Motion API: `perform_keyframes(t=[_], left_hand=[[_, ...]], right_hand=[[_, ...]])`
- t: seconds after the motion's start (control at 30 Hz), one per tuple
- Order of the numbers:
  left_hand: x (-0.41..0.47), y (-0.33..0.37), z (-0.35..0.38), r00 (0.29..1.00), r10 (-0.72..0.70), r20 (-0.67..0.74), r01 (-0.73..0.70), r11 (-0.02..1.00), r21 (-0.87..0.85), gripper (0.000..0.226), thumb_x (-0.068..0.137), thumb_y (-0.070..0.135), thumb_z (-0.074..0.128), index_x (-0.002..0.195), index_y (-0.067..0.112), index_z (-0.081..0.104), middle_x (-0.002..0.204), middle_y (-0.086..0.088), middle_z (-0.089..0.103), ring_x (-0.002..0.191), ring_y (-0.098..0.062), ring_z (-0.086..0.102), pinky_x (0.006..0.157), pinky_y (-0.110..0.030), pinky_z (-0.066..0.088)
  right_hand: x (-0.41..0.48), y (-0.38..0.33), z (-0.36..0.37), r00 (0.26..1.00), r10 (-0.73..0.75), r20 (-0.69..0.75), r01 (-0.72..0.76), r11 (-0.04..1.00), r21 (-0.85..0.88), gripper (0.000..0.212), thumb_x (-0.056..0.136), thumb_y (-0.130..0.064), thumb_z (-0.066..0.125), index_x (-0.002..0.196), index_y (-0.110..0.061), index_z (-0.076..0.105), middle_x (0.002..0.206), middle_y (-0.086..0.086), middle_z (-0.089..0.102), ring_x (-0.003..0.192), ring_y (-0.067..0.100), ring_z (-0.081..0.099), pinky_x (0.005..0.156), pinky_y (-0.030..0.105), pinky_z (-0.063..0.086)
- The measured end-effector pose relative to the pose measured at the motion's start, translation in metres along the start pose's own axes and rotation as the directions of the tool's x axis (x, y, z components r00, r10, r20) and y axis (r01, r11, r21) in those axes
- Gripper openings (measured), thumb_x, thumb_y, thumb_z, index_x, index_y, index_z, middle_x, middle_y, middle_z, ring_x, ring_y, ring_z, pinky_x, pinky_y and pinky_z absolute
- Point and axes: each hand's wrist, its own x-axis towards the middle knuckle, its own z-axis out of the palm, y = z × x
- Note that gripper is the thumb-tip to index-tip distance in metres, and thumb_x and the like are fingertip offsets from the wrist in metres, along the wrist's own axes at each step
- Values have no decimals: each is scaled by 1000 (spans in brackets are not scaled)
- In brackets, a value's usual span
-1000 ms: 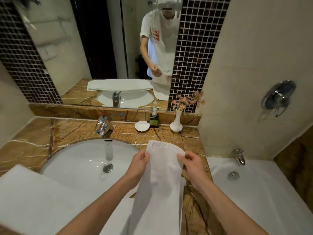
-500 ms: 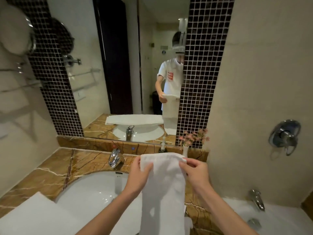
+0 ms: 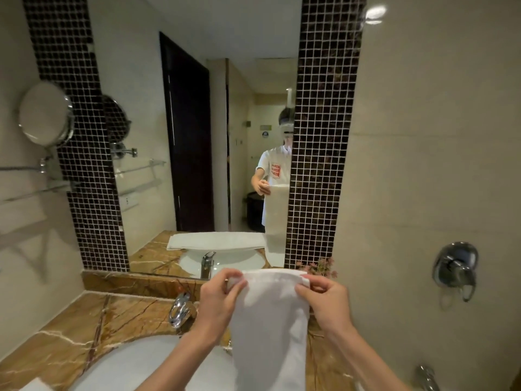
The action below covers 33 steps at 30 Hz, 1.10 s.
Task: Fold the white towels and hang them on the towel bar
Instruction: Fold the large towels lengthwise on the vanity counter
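Note:
A long white towel (image 3: 270,328), folded into a narrow strip, hangs down in front of me over the marble counter. My left hand (image 3: 220,303) pinches its top left corner and my right hand (image 3: 327,303) pinches its top right corner, both at the same height. A second white towel shows only as a corner (image 3: 36,386) at the bottom left. On the left wall a chrome towel bar (image 3: 19,168) and a rack (image 3: 42,190) below it are blurred.
The white sink basin (image 3: 135,368) and chrome faucet (image 3: 180,309) lie below my left arm. A round shaving mirror (image 3: 46,112) juts from the left wall. Pink flowers (image 3: 318,268) stand behind the towel. A shower valve (image 3: 455,268) sits on the right wall.
Both hands have lifted the towel higher while still holding its top corners. My view has tilted upward, so more of the mirror and walls show and less of the sink and tub.

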Motion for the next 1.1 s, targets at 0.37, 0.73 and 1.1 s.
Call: perform_keyframes(t=[0.37, 0.73, 1.1], left_hand=[[-9, -10, 2, 989, -106, 108, 109, 994, -28, 18, 82, 16, 73, 75, 26, 60, 70, 7, 60, 64, 3, 55, 57, -10, 45], [-14, -12, 5, 962, -235, 141, 254, 957, -140, 14, 82, 10, 72, 75, 15, 62, 69, -1, 65, 60, -3, 61, 53, -15, 48], [-19, -7, -9, 949, -302, 94, 312, 941, -133, 10, 85, 12, 69, 79, 12, 60, 77, -5, 66, 69, -17, 64, 60, -28, 54]], right_hand=[[-5, 18, -13, 998, 61, -26, -61, 998, -10, 17, 78, -14, 78, 94, -21, 76, 82, -9, 75, 75, 6, 71, 59, 17, 55], [-2, 36, -18, 973, 213, -93, -201, 971, 130, 14, 74, -9, 80, 84, -18, 76, 88, 2, 74, 87, 23, 69, 74, 38, 60], [4, 39, -7, 980, 197, 23, -199, 968, 153, 13, 80, -13, 75, 91, -9, 75, 96, 11, 73, 94, 29, 68, 83, 41, 58]])
